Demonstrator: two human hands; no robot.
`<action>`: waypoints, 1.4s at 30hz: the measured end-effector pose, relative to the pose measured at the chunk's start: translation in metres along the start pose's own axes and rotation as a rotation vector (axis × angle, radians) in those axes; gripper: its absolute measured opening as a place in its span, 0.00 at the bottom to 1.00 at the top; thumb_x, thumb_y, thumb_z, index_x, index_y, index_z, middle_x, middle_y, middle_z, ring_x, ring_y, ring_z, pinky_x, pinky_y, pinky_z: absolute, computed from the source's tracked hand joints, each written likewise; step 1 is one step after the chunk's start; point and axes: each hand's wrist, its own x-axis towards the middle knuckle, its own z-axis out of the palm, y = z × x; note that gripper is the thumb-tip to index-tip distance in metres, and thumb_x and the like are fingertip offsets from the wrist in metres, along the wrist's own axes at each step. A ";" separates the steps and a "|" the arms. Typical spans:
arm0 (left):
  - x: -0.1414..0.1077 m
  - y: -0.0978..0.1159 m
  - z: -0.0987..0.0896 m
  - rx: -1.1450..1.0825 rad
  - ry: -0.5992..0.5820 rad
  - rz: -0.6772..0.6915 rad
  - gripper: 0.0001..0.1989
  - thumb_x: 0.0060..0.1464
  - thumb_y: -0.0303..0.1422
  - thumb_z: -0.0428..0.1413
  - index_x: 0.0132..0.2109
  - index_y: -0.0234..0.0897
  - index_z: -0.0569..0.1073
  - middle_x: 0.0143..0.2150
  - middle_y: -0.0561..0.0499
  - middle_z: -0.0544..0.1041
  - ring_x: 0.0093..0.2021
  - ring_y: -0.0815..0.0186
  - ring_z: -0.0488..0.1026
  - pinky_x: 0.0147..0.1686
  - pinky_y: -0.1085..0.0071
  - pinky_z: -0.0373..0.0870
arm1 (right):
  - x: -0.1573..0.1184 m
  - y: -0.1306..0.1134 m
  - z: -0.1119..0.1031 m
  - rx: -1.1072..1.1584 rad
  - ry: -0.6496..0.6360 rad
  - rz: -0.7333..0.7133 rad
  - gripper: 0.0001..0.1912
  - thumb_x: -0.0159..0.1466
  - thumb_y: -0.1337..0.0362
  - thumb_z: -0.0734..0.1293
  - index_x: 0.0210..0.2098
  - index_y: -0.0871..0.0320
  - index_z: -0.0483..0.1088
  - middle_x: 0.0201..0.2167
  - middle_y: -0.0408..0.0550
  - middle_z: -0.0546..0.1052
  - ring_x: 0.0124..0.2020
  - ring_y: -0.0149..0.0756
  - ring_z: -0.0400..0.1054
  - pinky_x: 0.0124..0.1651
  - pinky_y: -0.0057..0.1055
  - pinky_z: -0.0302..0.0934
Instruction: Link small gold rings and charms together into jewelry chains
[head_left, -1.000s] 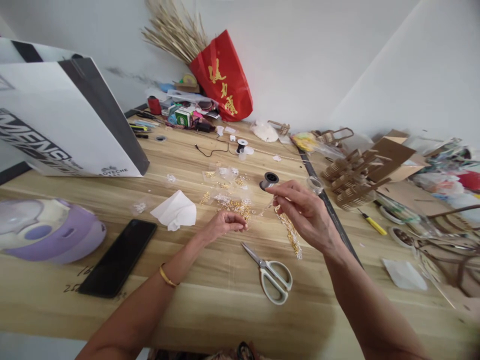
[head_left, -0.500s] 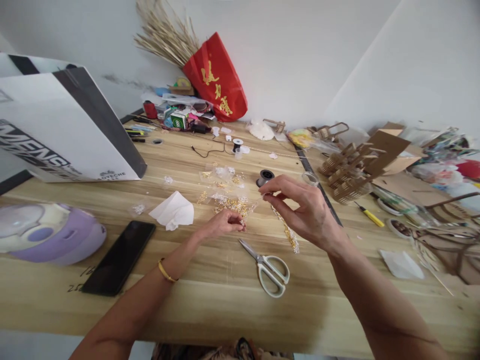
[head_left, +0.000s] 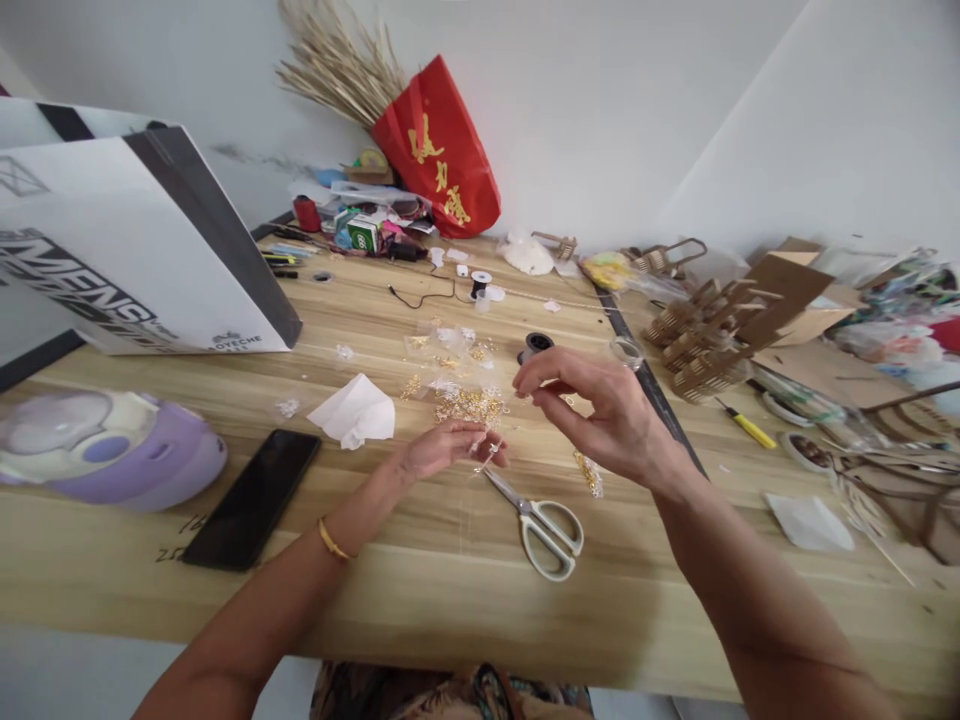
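Note:
My left hand (head_left: 446, 450) is over the table with its fingers bent around a short strand of small clear and silver beads (head_left: 489, 458), which hangs at the fingertips. Higher and to the right, my right hand (head_left: 600, 410) holds its thumb and forefinger in a pinch; anything between them is too fine to make out. Behind the left hand lies a pile of gold and silver beads (head_left: 469, 405). White-handled scissors (head_left: 536, 525) rest below the hands, blades pointing toward the left fingers. A strip of gold and clear beads (head_left: 589, 474) lies under the right hand.
A dark spool (head_left: 535, 345) stands behind my right hand. On the left are a phone (head_left: 253, 498), a white tissue (head_left: 352, 411), a purple-and-white device (head_left: 120, 450) and a large paper bag (head_left: 150, 250). Small woven baskets (head_left: 705, 335) and a yellow-handled tool (head_left: 752, 428) are at right.
My left fingers have loosened from a tighter curl, and the beaded strand now hangs visibly at them. The right hand keeps its pinch nearly in place. The view has shifted slightly.

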 end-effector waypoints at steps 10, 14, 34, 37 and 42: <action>-0.019 -0.008 0.000 -0.012 -0.008 -0.028 0.14 0.53 0.36 0.55 0.39 0.26 0.75 0.32 0.42 0.78 0.32 0.63 0.75 0.36 0.67 0.69 | -0.026 0.027 0.012 0.150 0.085 0.201 0.06 0.62 0.71 0.61 0.35 0.56 0.69 0.39 0.48 0.70 0.42 0.34 0.65 0.38 0.29 0.64; -0.026 -0.006 -0.002 0.113 0.004 -0.034 0.13 0.53 0.35 0.56 0.39 0.27 0.75 0.36 0.42 0.78 0.32 0.67 0.74 0.37 0.71 0.69 | -0.037 0.039 0.018 0.146 0.110 0.278 0.03 0.62 0.67 0.62 0.33 0.57 0.68 0.35 0.47 0.68 0.38 0.33 0.65 0.37 0.29 0.64; -0.023 -0.020 -0.033 0.625 0.321 -0.069 0.09 0.53 0.31 0.52 0.40 0.29 0.69 0.29 0.47 0.77 0.24 0.71 0.72 0.27 0.75 0.69 | -0.108 0.119 0.100 0.623 0.277 0.678 0.12 0.56 0.55 0.67 0.32 0.58 0.69 0.28 0.47 0.74 0.31 0.34 0.70 0.35 0.32 0.67; -0.022 -0.021 -0.029 0.736 0.398 -0.014 0.10 0.54 0.29 0.50 0.44 0.30 0.67 0.27 0.49 0.77 0.22 0.71 0.71 0.25 0.75 0.68 | -0.113 0.123 0.104 0.577 0.309 0.687 0.13 0.57 0.54 0.67 0.31 0.58 0.69 0.27 0.47 0.74 0.30 0.34 0.70 0.34 0.31 0.66; -0.019 -0.020 -0.010 1.020 0.434 0.076 0.06 0.53 0.26 0.48 0.37 0.33 0.69 0.25 0.52 0.75 0.25 0.70 0.71 0.29 0.74 0.67 | -0.113 0.123 0.108 0.494 0.381 0.674 0.14 0.56 0.53 0.66 0.31 0.59 0.68 0.26 0.46 0.73 0.28 0.33 0.69 0.31 0.30 0.65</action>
